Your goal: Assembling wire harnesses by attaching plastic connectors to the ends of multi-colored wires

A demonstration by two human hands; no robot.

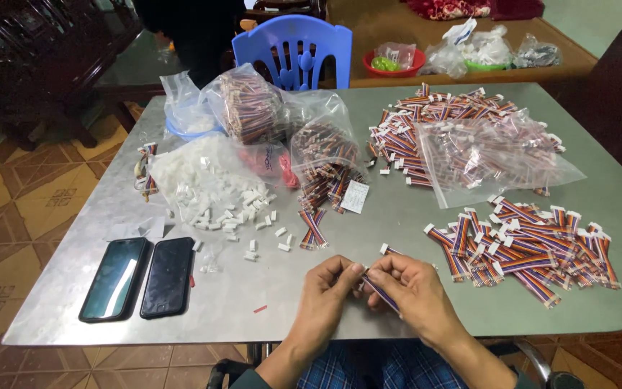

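The left hand (329, 292) and right hand (412, 288) meet over the near edge of the surface (397, 216), both pinched shut on one striped cable (383, 292). Just right of the right hand lies a pile of finished cables (527, 248). Beyond the left hand, loose white connectors (217, 191) and bagged bare cables (325, 155) remain, so much looks left.

A grey metal tabletop (412, 223) carries two dark phones (140, 278) side by side at its near left, with a heap of white plastic connectors (214, 191) just beyond them. Bags of striped wire bundles (325, 155) sit mid-table, and loose finished cable pieces (523, 248) lie piled at right, with a clear bag (494, 155) over more behind them.
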